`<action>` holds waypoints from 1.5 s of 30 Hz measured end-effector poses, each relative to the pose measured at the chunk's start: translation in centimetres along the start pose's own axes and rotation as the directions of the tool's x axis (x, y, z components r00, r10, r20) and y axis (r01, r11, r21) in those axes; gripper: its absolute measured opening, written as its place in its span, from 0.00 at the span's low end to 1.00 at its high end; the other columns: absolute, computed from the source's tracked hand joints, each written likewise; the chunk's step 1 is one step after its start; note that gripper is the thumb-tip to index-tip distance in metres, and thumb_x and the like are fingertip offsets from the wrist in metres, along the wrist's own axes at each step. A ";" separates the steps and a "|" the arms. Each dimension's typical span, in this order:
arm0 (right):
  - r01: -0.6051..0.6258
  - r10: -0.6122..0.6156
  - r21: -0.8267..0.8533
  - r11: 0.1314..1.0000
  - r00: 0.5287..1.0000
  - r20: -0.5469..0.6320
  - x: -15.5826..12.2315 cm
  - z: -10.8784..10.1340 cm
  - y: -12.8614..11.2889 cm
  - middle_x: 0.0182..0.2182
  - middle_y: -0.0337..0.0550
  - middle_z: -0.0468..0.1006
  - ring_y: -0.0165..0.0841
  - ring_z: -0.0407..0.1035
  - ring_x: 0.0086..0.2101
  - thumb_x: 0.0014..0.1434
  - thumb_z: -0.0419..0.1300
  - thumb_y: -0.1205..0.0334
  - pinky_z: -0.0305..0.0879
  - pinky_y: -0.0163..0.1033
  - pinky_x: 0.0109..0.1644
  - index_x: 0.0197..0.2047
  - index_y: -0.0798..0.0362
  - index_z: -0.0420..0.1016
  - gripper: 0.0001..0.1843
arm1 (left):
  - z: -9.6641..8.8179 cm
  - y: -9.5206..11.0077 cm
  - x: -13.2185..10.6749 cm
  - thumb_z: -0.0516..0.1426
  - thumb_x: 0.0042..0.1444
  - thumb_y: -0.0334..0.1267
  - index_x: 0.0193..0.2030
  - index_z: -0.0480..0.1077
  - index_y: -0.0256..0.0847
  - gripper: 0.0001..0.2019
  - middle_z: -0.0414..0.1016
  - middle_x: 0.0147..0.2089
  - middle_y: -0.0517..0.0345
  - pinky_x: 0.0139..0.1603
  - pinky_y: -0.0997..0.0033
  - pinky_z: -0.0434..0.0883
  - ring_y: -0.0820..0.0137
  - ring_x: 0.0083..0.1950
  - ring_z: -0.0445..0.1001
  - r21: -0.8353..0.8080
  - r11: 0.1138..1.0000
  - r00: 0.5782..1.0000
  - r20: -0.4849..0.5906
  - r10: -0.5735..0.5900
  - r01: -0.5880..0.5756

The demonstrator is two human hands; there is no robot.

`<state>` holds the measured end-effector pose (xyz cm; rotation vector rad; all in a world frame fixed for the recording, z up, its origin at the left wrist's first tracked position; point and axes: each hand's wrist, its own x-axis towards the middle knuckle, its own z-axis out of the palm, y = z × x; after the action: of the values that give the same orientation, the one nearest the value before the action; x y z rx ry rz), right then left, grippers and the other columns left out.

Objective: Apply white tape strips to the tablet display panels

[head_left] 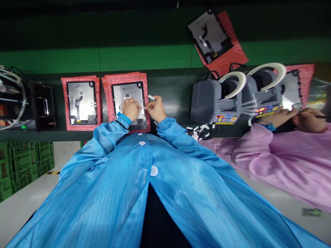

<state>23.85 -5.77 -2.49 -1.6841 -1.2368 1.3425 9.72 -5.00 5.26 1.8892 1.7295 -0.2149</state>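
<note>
Here, the right hand [157, 109] pinches a white strip [143, 108] — left hand [131, 109] curled over panel [118, 99], grip unclear.

Blue, pink and red

The smock [103, 193] at bottom centre is blue with fine dark stripes and white buttons [154, 171]; the co-worker's sleeve [258, 141] at right is pink. Left of centre, display panels [84, 112] are silver and black, bubble-wrap sheets [82, 127] red. The tape dispensers [204, 100] at right are grey, the tape strip [151, 97] mid-frame white.

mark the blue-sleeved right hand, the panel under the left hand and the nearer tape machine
right hand [157, 109]: head view, back of the hand
panel [133, 92]: head view, bare silver surface
nearer tape machine [211, 98]: head view, grey side
</note>
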 end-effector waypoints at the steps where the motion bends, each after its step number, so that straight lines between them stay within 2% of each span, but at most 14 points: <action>1: 0.004 -0.004 0.000 1.000 1.000 -0.003 -0.1 0.0 0.0 0.23 0.27 0.71 0.30 0.70 0.27 0.47 0.65 0.65 0.66 0.38 0.37 0.49 0.49 0.54 0.29 | 0.1 0.0 0.0 0.53 0.64 0.39 0.41 0.76 0.38 0.11 0.71 0.54 0.44 0.59 0.54 0.62 0.50 0.62 0.63 0.000 1.000 1.000 -0.001 0.001 -0.001; 4: -0.007 0.007 0.003 1.000 1.000 -0.014 -0.2 0.2 -0.2 0.22 0.27 0.70 0.30 0.69 0.27 0.47 0.65 0.65 0.66 0.38 0.37 0.48 0.49 0.55 0.28 | 0.2 0.0 -0.1 0.53 0.64 0.39 0.40 0.75 0.38 0.11 0.71 0.54 0.44 0.59 0.53 0.62 0.50 0.62 0.63 -0.008 1.000 1.000 -0.011 0.011 -0.012; 8: -0.080 0.080 0.006 0.997 0.996 -0.037 0.2 0.3 -0.1 0.20 0.25 0.67 0.29 0.66 0.25 0.43 0.69 0.65 0.65 0.38 0.36 0.45 0.48 0.54 0.31 | 0.5 -0.1 0.1 0.55 0.61 0.37 0.36 0.74 0.38 0.08 0.72 0.52 0.43 0.58 0.52 0.61 0.49 0.61 0.63 -0.042 0.999 0.999 -0.037 0.023 -0.024; 11: -0.138 0.139 0.046 0.989 0.990 -0.013 0.8 -0.3 0.8 0.18 0.22 0.62 0.26 0.61 0.21 0.37 0.75 0.58 0.61 0.35 0.31 0.41 0.47 0.53 0.37 | 0.8 -0.5 0.4 0.60 0.57 0.37 0.34 0.73 0.38 0.05 0.71 0.52 0.43 0.57 0.51 0.62 0.48 0.60 0.63 -0.090 0.996 0.996 -0.085 0.013 -0.021; 14: -0.162 0.155 0.150 0.975 0.986 0.062 1.0 -1.4 1.6 0.18 0.21 0.58 0.24 0.54 0.20 0.32 0.77 0.49 0.54 0.32 0.27 0.38 0.46 0.54 0.39 | 1.2 -1.6 1.0 0.63 0.53 0.37 0.36 0.73 0.39 0.06 0.71 0.51 0.44 0.56 0.52 0.62 0.48 0.58 0.64 -0.171 0.984 0.984 -0.179 0.006 -0.037; 16: -0.120 0.099 0.201 0.972 0.989 0.111 0.8 -2.3 1.5 0.18 0.23 0.59 0.24 0.54 0.21 0.35 0.75 0.42 0.52 0.32 0.27 0.37 0.46 0.55 0.37 | 1.3 -2.6 1.6 0.62 0.55 0.37 0.38 0.74 0.40 0.05 0.72 0.47 0.47 0.56 0.53 0.62 0.52 0.55 0.66 -0.241 0.967 0.970 -0.242 0.021 -0.081; 18: -0.034 0.000 0.206 0.978 0.987 0.163 0.4 -2.8 0.7 0.20 0.26 0.61 0.25 0.56 0.22 0.39 0.71 0.36 0.53 0.33 0.28 0.36 0.47 0.58 0.34 | 1.2 -3.5 2.2 0.59 0.59 0.38 0.39 0.74 0.41 0.05 0.72 0.42 0.51 0.56 0.55 0.62 0.57 0.50 0.68 -0.302 0.938 0.955 -0.283 0.084 -0.172; 21: 0.085 -0.134 0.186 0.979 0.953 0.271 -0.1 -3.0 -1.1 0.22 0.30 0.65 0.26 0.59 0.25 0.44 0.65 0.30 0.56 0.34 0.32 0.36 0.49 0.62 0.32 | 0.7 -4.3 3.1 0.56 0.61 0.42 0.39 0.74 0.41 0.08 0.71 0.37 0.55 0.55 0.58 0.62 0.63 0.44 0.68 -0.336 0.877 0.924 -0.289 0.251 -0.343; 23: 0.128 -0.181 0.177 0.976 0.927 0.327 -0.3 -2.8 -2.1 0.24 0.32 0.67 0.26 0.61 0.27 0.46 0.63 0.29 0.58 0.35 0.34 0.36 0.50 0.64 0.32 | 0.5 -4.4 3.3 0.57 0.61 0.43 0.36 0.74 0.42 0.09 0.71 0.36 0.56 0.54 0.59 0.62 0.63 0.43 0.68 -0.336 0.854 0.910 -0.268 0.317 -0.397; 26: 0.132 -0.177 0.148 0.980 0.918 0.354 -0.3 -2.6 -2.8 0.26 0.35 0.70 0.27 0.63 0.28 0.49 0.62 0.31 0.60 0.36 0.35 0.36 0.51 0.67 0.30 | 0.4 -4.2 3.3 0.57 0.61 0.41 0.31 0.72 0.41 0.09 0.71 0.35 0.56 0.53 0.59 0.62 0.62 0.44 0.67 -0.340 0.860 0.920 -0.231 0.317 -0.381; 32: 0.020 -0.043 0.099 0.995 0.971 0.235 0.5 -2.7 -2.7 0.23 0.35 0.69 0.27 0.62 0.26 0.48 0.66 0.39 0.60 0.35 0.33 0.33 0.52 0.68 0.25 | 0.2 -4.2 3.2 0.56 0.59 0.36 0.31 0.71 0.40 0.07 0.72 0.36 0.55 0.53 0.58 0.62 0.61 0.46 0.67 -0.333 0.889 0.946 -0.180 0.269 -0.315; 35: 0.061 -0.066 0.029 0.998 0.972 0.224 1.0 -2.1 -2.6 0.22 0.34 0.67 0.28 0.62 0.27 0.51 0.67 0.47 0.61 0.36 0.36 0.28 0.52 0.66 0.19 | -0.2 -3.6 3.0 0.56 0.60 0.35 0.33 0.72 0.40 0.06 0.73 0.39 0.54 0.55 0.57 0.61 0.60 0.49 0.67 -0.293 0.918 0.963 -0.118 0.244 -0.269; 40: 0.131 -0.110 -0.176 0.976 0.986 0.127 1.5 -1.3 -1.9 0.26 0.38 0.67 0.33 0.63 0.33 0.52 0.64 0.64 0.63 0.41 0.45 0.24 0.51 0.66 0.10 | -0.3 -1.9 2.3 0.55 0.61 0.36 0.35 0.74 0.39 0.07 0.72 0.48 0.47 0.57 0.53 0.60 0.52 0.58 0.64 -0.174 0.978 0.992 -0.055 0.110 -0.118; 45: 0.127 -0.103 -0.232 0.964 0.988 0.112 1.5 -0.8 -1.2 0.26 0.39 0.65 0.35 0.64 0.35 0.52 0.61 0.69 0.63 0.44 0.49 0.23 0.51 0.66 0.09 | 0.2 -1.4 1.8 0.54 0.62 0.37 0.35 0.73 0.39 0.08 0.71 0.52 0.44 0.58 0.51 0.60 0.48 0.61 0.62 -0.101 0.990 0.994 -0.067 0.088 -0.094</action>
<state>24.32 -3.87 -1.77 -1.6928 -1.5834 1.2598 8.71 -3.58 3.82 1.9116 1.6568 -0.0307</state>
